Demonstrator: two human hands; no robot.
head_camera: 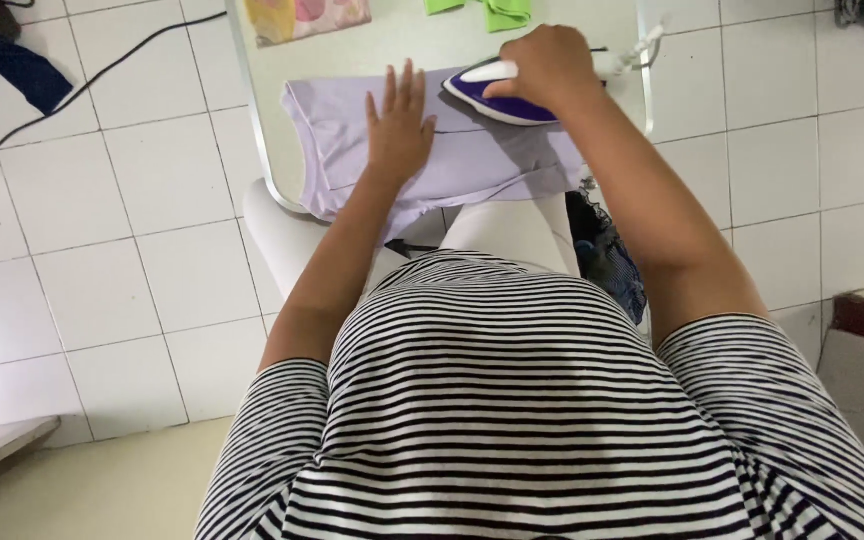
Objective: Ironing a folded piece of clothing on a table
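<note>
A pale lilac garment [342, 150] lies spread on a low white table [252, 120] in front of me. My left hand [399, 125] rests flat on the cloth with fingers apart, pressing it down. My right hand [544, 68] is closed around the white handle of a purple and white iron [497, 100], whose soleplate sits on the garment just right of my left hand. The iron's white cord [642, 48] runs off to the right.
A floral cloth [307, 17] and a bright green cloth [497, 12] lie at the table's far edge. Dark clothes [607, 255] sit by my right knee. A black cable [92, 80] crosses the white tiled floor at left, beside dark blue fabric [12, 60].
</note>
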